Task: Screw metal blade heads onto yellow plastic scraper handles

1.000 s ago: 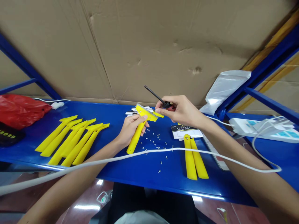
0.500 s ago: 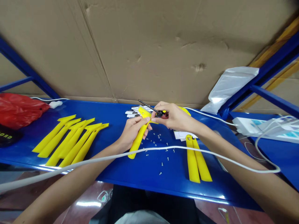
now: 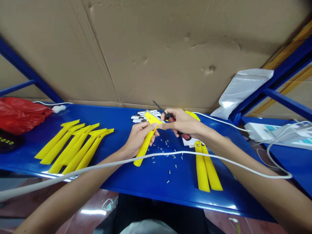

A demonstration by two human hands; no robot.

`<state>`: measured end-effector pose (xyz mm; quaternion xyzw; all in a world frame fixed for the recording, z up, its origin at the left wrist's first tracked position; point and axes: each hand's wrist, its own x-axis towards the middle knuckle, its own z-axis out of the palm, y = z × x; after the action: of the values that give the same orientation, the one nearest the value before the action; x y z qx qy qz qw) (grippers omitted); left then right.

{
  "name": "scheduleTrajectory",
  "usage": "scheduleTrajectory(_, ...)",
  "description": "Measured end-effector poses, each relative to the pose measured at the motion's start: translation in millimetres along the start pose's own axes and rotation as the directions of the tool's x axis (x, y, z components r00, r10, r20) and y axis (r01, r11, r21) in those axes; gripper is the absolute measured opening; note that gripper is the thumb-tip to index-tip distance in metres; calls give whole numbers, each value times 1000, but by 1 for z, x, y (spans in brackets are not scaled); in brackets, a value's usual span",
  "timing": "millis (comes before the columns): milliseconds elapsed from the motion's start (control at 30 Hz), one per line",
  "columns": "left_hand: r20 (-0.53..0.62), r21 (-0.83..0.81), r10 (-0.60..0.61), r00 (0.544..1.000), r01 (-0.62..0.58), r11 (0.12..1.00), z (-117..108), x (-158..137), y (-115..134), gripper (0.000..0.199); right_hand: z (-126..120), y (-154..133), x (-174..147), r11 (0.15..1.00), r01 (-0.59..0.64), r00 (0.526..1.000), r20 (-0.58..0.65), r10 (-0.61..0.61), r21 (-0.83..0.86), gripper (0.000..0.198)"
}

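Observation:
In the head view, my left hand (image 3: 138, 136) is closed around a yellow scraper (image 3: 142, 150) just below its wide head, with the handle slanting down toward me. A silvery strip runs along the head's upper edge. My right hand (image 3: 184, 122) grips a screwdriver (image 3: 161, 108) with a dark red and black handle, its shaft pointing up and left, away from the scraper. The right thumb touches the scraper head near the left thumb. Beneath the hands lie several small screws (image 3: 169, 171) and nuts (image 3: 166, 142).
Several yellow handles (image 3: 69, 148) lie at left, and two more yellow handles (image 3: 202, 169) at right. White-and-dark strips (image 3: 138, 117) sit behind my hands. A white cable (image 3: 97, 167) crosses in front. A red bag (image 3: 21, 113) is far left, a power strip (image 3: 265, 131) far right.
The screwdriver has turned in my right hand: its tip has swung up and right, and its red handle now shows below the palm. The left hand and scraper stay nearly in place.

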<state>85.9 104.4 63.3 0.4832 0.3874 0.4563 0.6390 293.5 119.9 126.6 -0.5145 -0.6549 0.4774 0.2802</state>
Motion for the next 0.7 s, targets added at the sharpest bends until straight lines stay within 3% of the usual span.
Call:
scheduleTrajectory(300, -27, 1, 7, 1000, -7, 1000, 0, -1, 2, 37, -4, 6, 2, 1000, 21, 1000, 18, -21, 12, 29)
scheduleTrajectory(467, -21, 1, 12, 1000, -12, 1000, 1, -2, 4, 36, -13, 9, 4, 998, 67, 998, -6, -67, 10, 43)
scheduleTrajectory(700, 8, 13, 19, 1000, -19, 1000, 0, -3, 3, 37, -15, 9, 2, 995, 95, 995, 3, -95, -13, 39)
